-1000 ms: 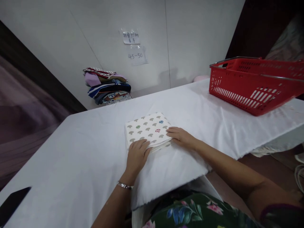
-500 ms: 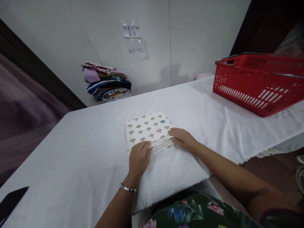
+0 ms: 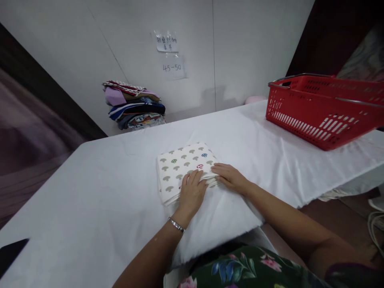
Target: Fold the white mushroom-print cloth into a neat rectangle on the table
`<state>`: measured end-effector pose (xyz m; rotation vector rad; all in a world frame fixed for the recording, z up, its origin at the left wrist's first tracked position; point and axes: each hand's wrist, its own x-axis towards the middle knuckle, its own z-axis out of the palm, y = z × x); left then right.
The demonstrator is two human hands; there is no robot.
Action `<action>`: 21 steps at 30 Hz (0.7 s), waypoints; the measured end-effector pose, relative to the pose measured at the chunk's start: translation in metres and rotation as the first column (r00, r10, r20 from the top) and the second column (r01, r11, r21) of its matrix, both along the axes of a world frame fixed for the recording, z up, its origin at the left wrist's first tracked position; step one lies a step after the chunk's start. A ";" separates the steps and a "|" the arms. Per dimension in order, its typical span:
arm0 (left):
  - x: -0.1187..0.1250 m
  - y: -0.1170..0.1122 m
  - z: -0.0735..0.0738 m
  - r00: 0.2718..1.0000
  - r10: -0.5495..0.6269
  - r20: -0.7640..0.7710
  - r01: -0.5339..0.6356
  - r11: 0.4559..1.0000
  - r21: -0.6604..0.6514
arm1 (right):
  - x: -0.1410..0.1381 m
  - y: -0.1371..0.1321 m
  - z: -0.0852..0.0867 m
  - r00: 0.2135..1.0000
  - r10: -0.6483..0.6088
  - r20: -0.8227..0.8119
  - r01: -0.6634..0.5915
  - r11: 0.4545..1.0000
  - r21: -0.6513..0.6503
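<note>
One folded mushroom-print cloth lying mid table | left grip released, palm flat on near edge | right grip released, fingers touching near right corner | red basket far right, well apart

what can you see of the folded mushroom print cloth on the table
The folded cloth is cream-white fabric printed with rows of small grey-beige mushrooms, plus single green, blue and red ones. It is folded into a flat, roughly square stack, several layers showing along its near edge. It lies flat on the white-covered table, turned slightly askew. The left hand rests palm down on its near right part, and the right hand touches its near right corner with the fingertips.
</note>
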<state>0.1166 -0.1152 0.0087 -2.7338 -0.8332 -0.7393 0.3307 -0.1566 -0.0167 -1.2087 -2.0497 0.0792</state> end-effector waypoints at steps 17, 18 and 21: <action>0.002 0.004 -0.005 0.995 0.000 0.101 0.000 1.000 0.004 | -0.005 0.000 -0.003 0.995 -0.072 -0.063 0.079 0.991 0.110; 0.002 0.004 -0.005 0.995 -0.002 0.099 0.002 1.000 0.000 | -0.004 0.000 -0.003 0.994 -0.058 -0.089 0.067 0.992 0.107; 0.001 0.005 -0.005 0.995 -0.006 0.100 0.006 1.000 -0.005 | 0.000 -0.001 -0.004 0.988 0.013 -0.154 0.001 0.996 0.088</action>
